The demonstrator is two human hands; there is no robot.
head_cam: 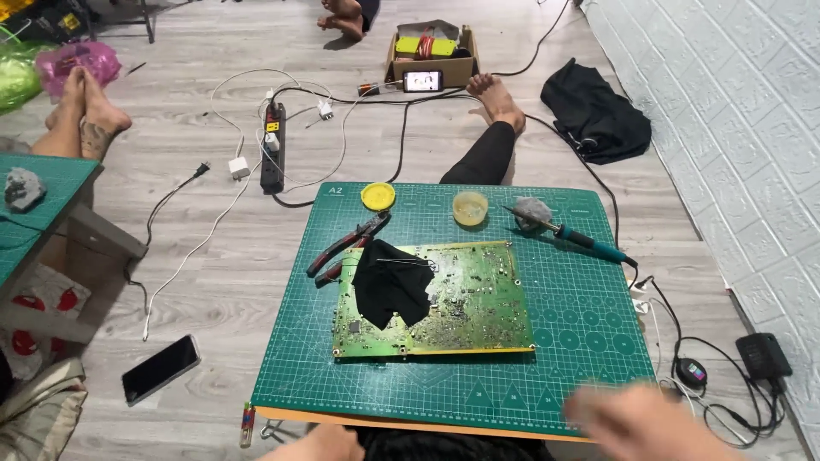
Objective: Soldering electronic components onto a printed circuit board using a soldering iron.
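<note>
green circuit board (444,299) lying flat at the centre of the green cutting mat (581,341) on the bench, a black cloth (391,290) draped over its left part. red-handled pliers (346,243) just left; soldering iron (572,235) far right. right hand (636,423), blurred at the near right edge, holds nothing; whether its fingers are spread cannot be told. left hand (320,444) barely visible at the near edge.

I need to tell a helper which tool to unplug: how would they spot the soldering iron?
Start at the green cutting mat, then its far right corner. The soldering iron lies there slanted, its tip by a grey wad; it alone has a teal handle and a trailing cord.
</note>
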